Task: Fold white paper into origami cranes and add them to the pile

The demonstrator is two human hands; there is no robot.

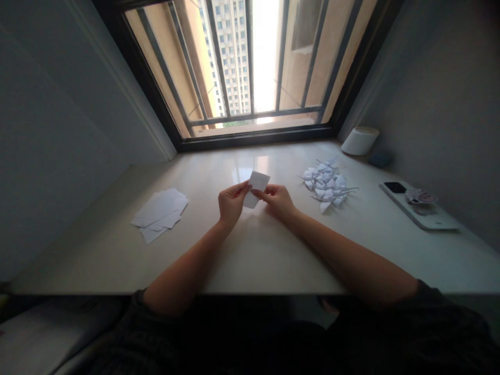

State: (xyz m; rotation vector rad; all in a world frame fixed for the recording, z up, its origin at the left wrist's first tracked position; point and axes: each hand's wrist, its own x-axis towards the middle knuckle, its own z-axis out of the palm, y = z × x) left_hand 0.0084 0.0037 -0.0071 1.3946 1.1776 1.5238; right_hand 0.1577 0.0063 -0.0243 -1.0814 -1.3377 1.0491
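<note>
— In the head view, where is the slip of white paper [259, 180] seen?
— It is seen near the centre of the frame, between the two hands. Its upper part stands out above the thumbs, tilted to the right, and its lower end is shown beneath them.
— And how is it gripped?
— Its left edge is pinched by the left hand [231, 203], with thumb and fingers closed on it. By the right hand [282, 200] it is held too, the thumb laid across its face; the fingertips behind are hidden.
— Is the table [265, 260] touched by the slip?
— That cannot be told.
— What else is seen?
— Loose white sheets [160, 208] are spread at centre left; folded paper pieces [328, 182] are heaped right of centre, near the right hand.
</note>
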